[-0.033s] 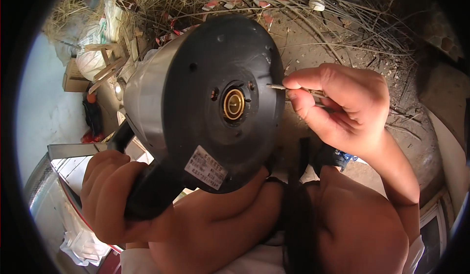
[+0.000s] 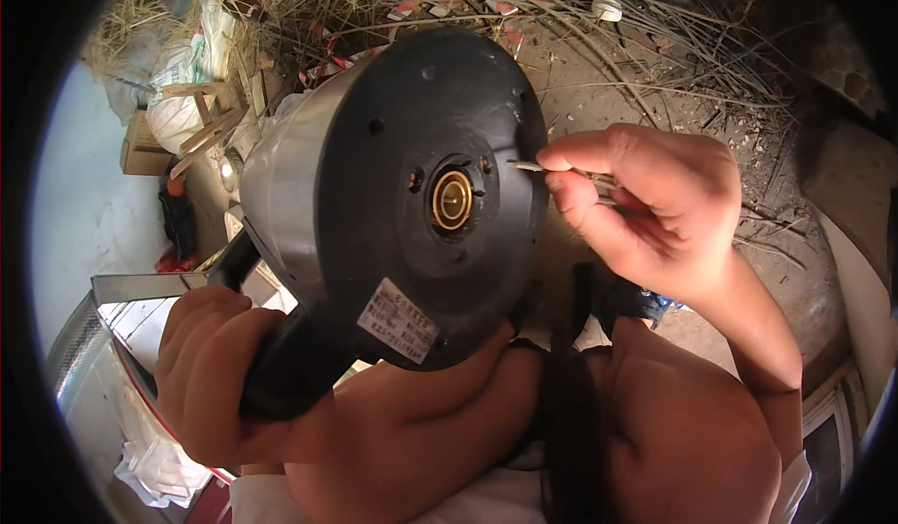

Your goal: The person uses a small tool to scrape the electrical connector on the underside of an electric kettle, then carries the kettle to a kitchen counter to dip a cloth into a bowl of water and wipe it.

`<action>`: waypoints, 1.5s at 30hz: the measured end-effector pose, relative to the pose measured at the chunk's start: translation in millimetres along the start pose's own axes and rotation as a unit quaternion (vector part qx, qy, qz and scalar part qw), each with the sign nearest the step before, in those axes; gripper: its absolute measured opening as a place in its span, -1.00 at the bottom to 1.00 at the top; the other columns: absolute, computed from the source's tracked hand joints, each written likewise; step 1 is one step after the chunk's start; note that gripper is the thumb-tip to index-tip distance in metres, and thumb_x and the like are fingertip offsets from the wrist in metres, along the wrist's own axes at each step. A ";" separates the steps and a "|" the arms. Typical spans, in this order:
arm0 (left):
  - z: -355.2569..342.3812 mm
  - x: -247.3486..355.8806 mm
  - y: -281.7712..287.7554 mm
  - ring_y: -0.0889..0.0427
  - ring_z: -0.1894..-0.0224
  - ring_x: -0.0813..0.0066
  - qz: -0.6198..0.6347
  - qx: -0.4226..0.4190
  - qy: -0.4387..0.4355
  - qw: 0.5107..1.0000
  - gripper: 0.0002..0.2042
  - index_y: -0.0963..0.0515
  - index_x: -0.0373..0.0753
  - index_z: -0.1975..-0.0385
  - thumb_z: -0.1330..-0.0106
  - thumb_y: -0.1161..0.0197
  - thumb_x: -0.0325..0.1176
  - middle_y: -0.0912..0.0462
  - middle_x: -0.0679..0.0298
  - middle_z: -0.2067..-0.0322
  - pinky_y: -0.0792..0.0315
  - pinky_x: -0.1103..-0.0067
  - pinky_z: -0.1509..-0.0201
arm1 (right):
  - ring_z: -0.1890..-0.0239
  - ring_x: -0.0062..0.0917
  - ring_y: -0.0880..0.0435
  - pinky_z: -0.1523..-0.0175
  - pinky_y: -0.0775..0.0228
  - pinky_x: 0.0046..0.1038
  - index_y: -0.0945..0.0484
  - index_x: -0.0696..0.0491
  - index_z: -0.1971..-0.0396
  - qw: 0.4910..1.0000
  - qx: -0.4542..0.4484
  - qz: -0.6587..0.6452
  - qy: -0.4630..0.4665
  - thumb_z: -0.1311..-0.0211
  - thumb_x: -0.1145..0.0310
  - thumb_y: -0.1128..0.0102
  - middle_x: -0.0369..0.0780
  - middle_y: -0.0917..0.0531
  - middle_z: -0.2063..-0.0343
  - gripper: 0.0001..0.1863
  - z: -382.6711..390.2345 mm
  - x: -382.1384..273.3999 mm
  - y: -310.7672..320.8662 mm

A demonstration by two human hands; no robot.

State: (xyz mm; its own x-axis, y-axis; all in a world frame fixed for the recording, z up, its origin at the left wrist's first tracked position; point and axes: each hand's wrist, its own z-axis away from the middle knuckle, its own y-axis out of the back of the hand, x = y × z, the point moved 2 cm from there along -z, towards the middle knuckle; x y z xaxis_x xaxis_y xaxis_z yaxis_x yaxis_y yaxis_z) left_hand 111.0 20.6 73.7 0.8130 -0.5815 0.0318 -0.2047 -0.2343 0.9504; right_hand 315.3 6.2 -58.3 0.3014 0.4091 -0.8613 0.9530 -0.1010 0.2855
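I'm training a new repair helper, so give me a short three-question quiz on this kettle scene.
1. True or false: the kettle is turned so its black base faces the camera.
2. Which hand grips the black handle?
3. The right hand pinches: A) a thin metal tool B) a cloth C) a brush.

Key: 1 true; 2 left; 3 A.

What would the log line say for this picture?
left hand: grips kettle handle | right hand: holds thin metal tool at kettle base
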 end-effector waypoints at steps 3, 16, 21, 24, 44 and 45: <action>1.5 1.2 -3.5 -0.43 0.65 0.21 0.019 0.016 -0.001 1.000 -0.70 -0.43 -0.44 0.63 0.52 -0.11 -0.47 -0.42 0.06 0.71 -0.33 0.51 0.51 | 0.78 -0.68 -0.48 0.69 -0.24 -0.68 -0.59 0.16 0.48 1.000 -0.007 0.001 0.008 0.03 0.52 -0.25 -0.24 -0.62 0.63 -0.92 4.3 0.0 -5.9; 3.0 4.6 -15.9 -0.37 0.69 0.18 0.042 -0.071 -0.132 0.988 -0.70 -0.40 -0.44 0.58 0.23 -0.18 -0.30 -0.40 0.09 0.72 -0.34 0.45 0.54 | 0.84 -0.66 -0.39 0.69 -0.20 -0.63 -0.52 0.11 0.57 0.968 -0.071 0.136 -0.200 0.05 0.52 -0.19 -0.29 -0.47 0.82 -0.97 7.6 -13.6 -10.6; -2.3 14.2 6.3 -0.38 0.70 0.26 0.003 -0.015 -0.100 0.995 -0.74 -0.41 -0.40 0.64 0.13 -0.15 -0.27 -0.40 0.14 0.73 -0.34 0.47 0.59 | 0.82 -0.51 -0.43 0.70 -0.27 -0.54 -0.53 0.09 0.56 0.974 -0.006 0.226 -0.016 0.14 0.50 -0.27 -0.26 -0.48 0.79 -0.90 3.1 -25.9 -17.6; 0.5 9.3 -18.0 -0.39 0.70 0.30 0.033 0.011 -0.093 0.995 -0.74 -0.42 -0.39 0.67 0.06 -0.13 -0.26 -0.40 0.17 0.74 -0.35 0.49 0.61 | 0.81 -0.52 -0.45 0.72 -0.26 -0.55 -0.53 0.15 0.53 0.956 -0.013 0.291 0.047 0.17 0.52 -0.28 -0.26 -0.51 0.76 -0.86 13.2 -12.6 -18.3; 7.1 8.0 -6.5 -0.44 0.55 0.30 0.075 -0.086 0.032 0.993 -0.62 -0.43 -0.45 0.53 0.56 -0.06 -0.56 -0.44 0.07 0.62 -0.34 0.58 0.40 | 0.74 -0.90 -0.26 0.63 0.01 -0.80 -0.52 0.20 0.51 0.990 -0.001 -0.017 -0.138 -0.05 0.59 -0.11 -0.43 -0.44 0.77 -0.97 11.2 10.3 0.8; 4.3 11.8 1.0 -0.44 0.54 0.31 0.076 -0.093 0.035 0.992 -0.62 -0.43 -0.45 0.53 0.56 -0.06 -0.56 -0.44 0.08 0.62 -0.34 0.58 0.40 | 0.74 -0.90 -0.24 0.63 0.02 -0.79 -0.52 0.19 0.49 0.994 0.017 -0.033 -0.098 -0.05 0.59 -0.09 -0.44 -0.42 0.78 -0.96 7.8 4.4 1.7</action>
State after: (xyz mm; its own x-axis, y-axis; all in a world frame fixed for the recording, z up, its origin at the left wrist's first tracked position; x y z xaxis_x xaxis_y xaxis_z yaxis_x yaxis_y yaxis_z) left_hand 118.1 10.2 73.7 0.8174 -0.5426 0.1936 -0.2288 0.0026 0.9735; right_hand 318.5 0.8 -64.9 0.2348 0.2307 -0.9443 0.9704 -0.1121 0.2139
